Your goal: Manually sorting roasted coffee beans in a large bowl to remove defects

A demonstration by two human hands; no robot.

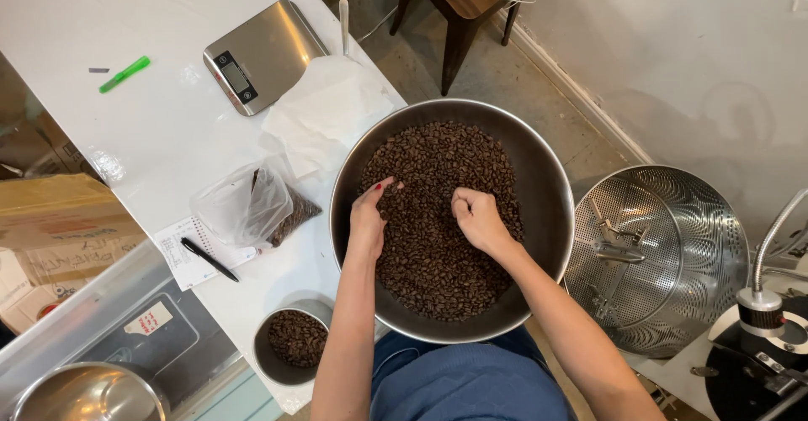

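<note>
A large steel bowl [547,177] rests on my lap against the table's edge, filled with dark roasted coffee beans [438,244]. My left hand [369,215] lies on the beans at the left side, fingers curled down into them. My right hand [476,217] sits near the middle of the heap, fingers bent and pinched among the beans. Whether either hand holds any beans I cannot tell.
On the white table [160,126] lie a small steel cup of beans [295,341], a clear plastic bag with some beans [252,206], a notepad with a black pen [209,259], a steel kitchen scale [263,55], a green marker [124,74]. A perforated metal cooling tray [665,257] stands at right.
</note>
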